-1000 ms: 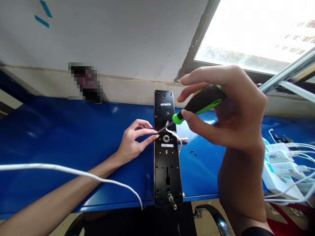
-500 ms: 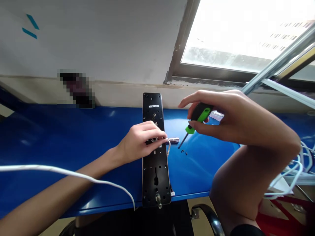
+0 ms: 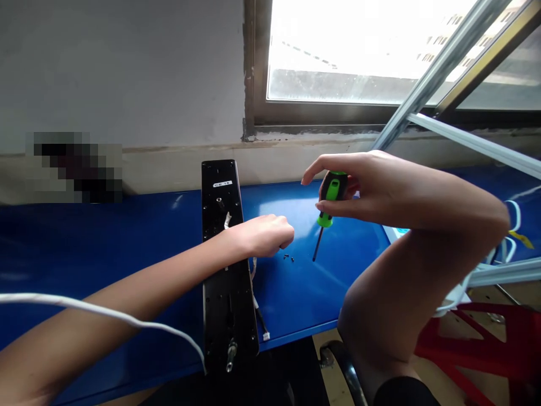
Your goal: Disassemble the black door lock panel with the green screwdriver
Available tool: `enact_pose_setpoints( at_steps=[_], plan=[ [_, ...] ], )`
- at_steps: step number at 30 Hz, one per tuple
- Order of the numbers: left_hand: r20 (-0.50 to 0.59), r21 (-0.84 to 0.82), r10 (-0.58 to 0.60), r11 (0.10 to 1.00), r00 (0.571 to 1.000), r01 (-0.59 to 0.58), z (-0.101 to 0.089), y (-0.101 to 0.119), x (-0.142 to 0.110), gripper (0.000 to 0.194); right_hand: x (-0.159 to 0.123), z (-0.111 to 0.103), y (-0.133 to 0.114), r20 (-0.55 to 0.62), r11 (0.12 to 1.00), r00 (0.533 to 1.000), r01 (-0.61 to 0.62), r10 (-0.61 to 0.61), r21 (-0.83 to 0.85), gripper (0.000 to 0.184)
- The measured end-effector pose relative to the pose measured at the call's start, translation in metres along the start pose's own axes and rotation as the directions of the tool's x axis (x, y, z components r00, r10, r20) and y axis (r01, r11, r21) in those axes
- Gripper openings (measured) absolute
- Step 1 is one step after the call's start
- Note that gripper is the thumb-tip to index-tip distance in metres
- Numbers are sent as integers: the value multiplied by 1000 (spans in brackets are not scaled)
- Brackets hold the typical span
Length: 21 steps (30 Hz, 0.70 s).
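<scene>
1. First, our right hand is clamped around a green-and-black screwdriver, its thin shaft angled down. The tip is close to the blue counter, but we cannot tell whether it touches.
2. Our left hand is curled closed, its fingers together, above the right edge of a black lock plate. We see nothing held in it, though the curled fingers could hide something small.
3. The plate lies lengthwise on the counter, at nine o'clock from the screwdriver. A white wire runs along its middle, and a metal spindle stands at its near end.
4. Tiny black screws sit at four o'clock from our left hand. A careless sweep of that hand could scatter them, and they would be easy to lose.
5. The plate's near end appears to reach the counter's edge at six o'clock, so a knock or a tug on the wire could tip it off.
6. A small white label near the plate's far end seems to read "CE 15"; we can read no brand.
</scene>
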State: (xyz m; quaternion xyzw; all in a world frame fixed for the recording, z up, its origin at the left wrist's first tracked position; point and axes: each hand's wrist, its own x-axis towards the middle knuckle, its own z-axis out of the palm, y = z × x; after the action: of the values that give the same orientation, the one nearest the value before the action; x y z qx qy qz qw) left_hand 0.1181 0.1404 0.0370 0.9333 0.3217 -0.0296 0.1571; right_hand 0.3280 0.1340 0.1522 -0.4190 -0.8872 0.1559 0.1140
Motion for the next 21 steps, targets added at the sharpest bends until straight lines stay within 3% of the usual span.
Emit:
enact_pose_setpoints(
  at_steps=[7,15,18,21],
  plan=[
    [78,29,-28,999,997,26,11,5,12,21,-2,-3,2,1,999,999,49,-49,24,34],
    [60,13,-58,998,997,57,9,6,8,22,-2,-4,3,-18,995,995,94,-93,24,33],
    [-13,16,-21,1000,1000,22,6,3,-1,21,-1,-5,-2,-22,994,994,108,-108,5,34],
    [-167,3,38,999,985,-38,3,-4,-20,17,0,-5,-9,-25,990,989,144,-144,-6,38]
  ],
)
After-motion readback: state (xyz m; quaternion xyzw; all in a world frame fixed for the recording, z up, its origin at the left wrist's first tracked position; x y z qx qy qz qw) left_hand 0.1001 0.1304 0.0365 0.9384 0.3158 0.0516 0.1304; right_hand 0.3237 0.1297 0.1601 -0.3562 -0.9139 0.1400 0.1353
